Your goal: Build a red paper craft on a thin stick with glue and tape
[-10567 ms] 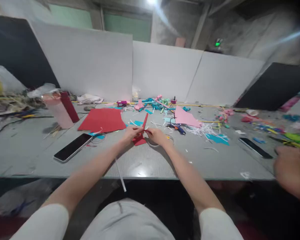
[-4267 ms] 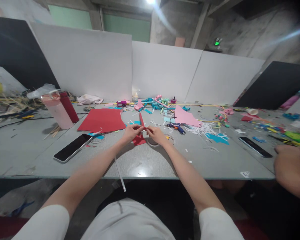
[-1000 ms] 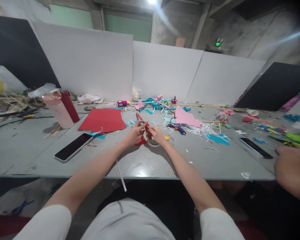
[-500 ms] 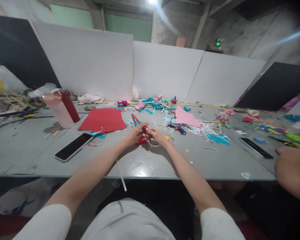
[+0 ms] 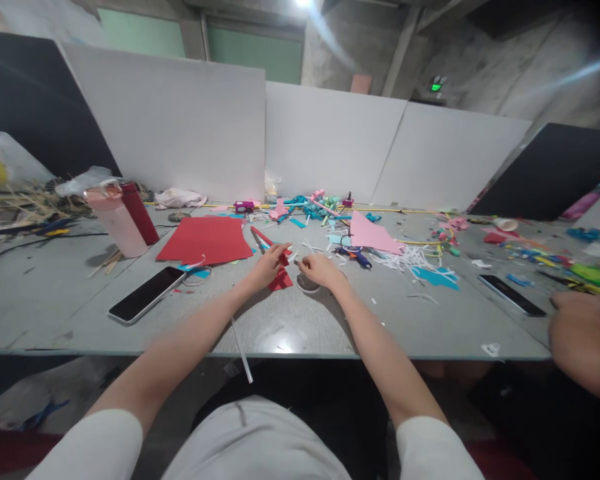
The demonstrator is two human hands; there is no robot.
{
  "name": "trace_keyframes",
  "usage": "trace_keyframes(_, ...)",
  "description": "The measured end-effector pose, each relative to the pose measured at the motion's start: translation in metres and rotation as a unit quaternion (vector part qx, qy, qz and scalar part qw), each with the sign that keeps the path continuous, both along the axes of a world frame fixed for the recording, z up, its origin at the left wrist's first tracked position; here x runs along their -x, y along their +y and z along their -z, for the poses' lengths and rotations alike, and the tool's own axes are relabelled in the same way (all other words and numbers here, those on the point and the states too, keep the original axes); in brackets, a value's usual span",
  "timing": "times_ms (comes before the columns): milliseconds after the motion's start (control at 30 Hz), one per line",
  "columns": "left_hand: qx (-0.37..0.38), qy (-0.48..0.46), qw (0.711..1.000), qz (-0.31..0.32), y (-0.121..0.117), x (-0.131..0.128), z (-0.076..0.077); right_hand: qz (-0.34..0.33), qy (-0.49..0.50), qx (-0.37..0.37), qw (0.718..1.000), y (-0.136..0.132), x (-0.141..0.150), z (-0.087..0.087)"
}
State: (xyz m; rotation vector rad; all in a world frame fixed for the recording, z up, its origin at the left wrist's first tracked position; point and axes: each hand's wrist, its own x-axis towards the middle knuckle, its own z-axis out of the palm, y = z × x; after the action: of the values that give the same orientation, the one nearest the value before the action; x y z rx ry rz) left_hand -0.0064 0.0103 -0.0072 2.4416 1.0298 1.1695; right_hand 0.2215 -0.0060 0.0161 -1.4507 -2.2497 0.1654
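My left hand (image 5: 270, 268) is closed around a folded red paper strip (image 5: 261, 236), whose one end sticks up past the fingers. More red paper pieces (image 5: 281, 280) show just under that hand, close to the table. A short gap to the right, my right hand (image 5: 319, 269) has its fingertips pinched together; a tiny thing at the tips is too small to name. Beneath the right hand lies a pale ring-shaped coil (image 5: 307, 287), partly covered by it. Behind the left hand, a large red sheet (image 5: 205, 239) lies flat.
A phone (image 5: 147, 295) and a pink bottle (image 5: 119, 223) stand to the left. Beyond my hands are a glue gun (image 5: 356, 255), a pink sheet (image 5: 373, 233) and white paper shreds (image 5: 403, 261). A thin white stick (image 5: 242, 350) overhangs the front edge. Another person's arm (image 5: 583, 340) rests at right.
My hands have moved apart: the right shifted right, away from the red paper, and the left drew slightly left with the strip. The strip's upper end moved left.
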Motion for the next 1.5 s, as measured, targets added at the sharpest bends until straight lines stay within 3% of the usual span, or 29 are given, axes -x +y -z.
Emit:
trace_keyframes(200,0.0,-0.013,0.999,-0.039,0.004,0.001,0.004,0.029,-0.06,0.007,0.998,0.007,-0.01,0.006)
trace_keyframes(533,-0.017,-0.014,0.998,-0.056,0.008,0.0,0.01,-0.082,-0.056,0.038,0.994,0.013,-0.015,0.007)
trace_keyframes(767,-0.018,-0.019,0.998,-0.06,0.007,-0.001,0.008,-0.093,0.001,0.045,0.995,0.011,-0.009,0.005)
trace_keyframes(1067,-0.007,-0.02,0.998,-0.062,0.009,-0.001,0.011,-0.147,0.105,0.001,0.983,0.0,-0.003,-0.008)
trace_keyframes(1267,-0.01,-0.027,0.998,-0.05,0.008,-0.004,0.009,-0.177,0.148,-0.031,0.973,0.005,0.002,-0.003)
trace_keyframes(1500,0.004,-0.02,0.998,-0.055,0.009,-0.004,0.01,-0.186,0.278,0.068,0.94,0.011,0.012,0.008)
